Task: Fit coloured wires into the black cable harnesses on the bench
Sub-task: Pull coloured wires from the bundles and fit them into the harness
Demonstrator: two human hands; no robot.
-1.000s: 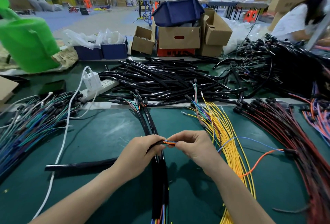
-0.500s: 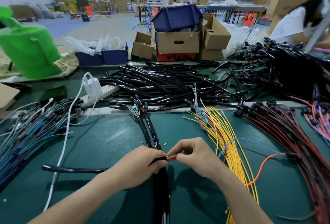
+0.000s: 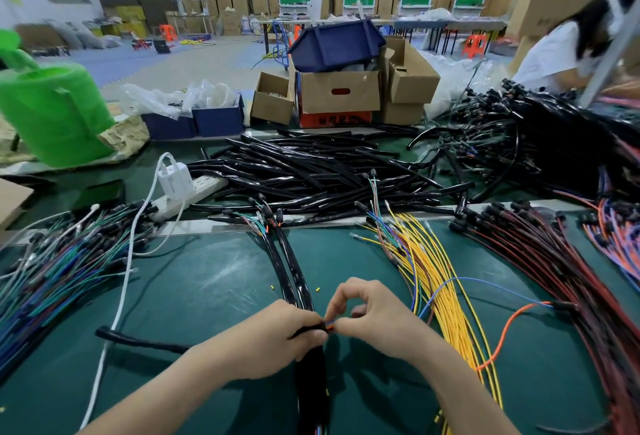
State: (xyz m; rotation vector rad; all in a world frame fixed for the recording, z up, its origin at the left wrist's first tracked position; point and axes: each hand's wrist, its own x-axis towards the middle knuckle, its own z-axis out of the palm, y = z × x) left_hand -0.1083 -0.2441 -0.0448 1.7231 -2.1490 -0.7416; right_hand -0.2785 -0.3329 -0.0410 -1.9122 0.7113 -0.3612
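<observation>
My left hand [image 3: 277, 337] grips the end of a black cable harness [image 3: 138, 341] that runs left across the green bench mat [image 3: 207, 278]. My right hand [image 3: 374, 320] pinches a small bundle of coloured wire ends [image 3: 330, 324], orange and yellow among them, right at the harness mouth. Several more black harnesses [image 3: 294, 278] lie under my hands, running away from me. A yellow wire bundle [image 3: 436, 282] lies just right of my right hand. An orange wire [image 3: 505, 330] and a blue wire [image 3: 485, 283] loop over it.
Green and blue wires [image 3: 52, 272] fan out at the left; red and black wires [image 3: 561, 275] at the right. A heap of black tubing [image 3: 311, 175], a power strip [image 3: 187, 192] with a white cable, cardboard boxes [image 3: 339, 91] and a green jug [image 3: 52, 112] stand behind. Another person [image 3: 561, 50] is at far right.
Both hands have stayed joined at the harness end and sit lower in view. The wire ends between my fingers look shorter, closer into the harness mouth. The harness tail has shifted on the mat.
</observation>
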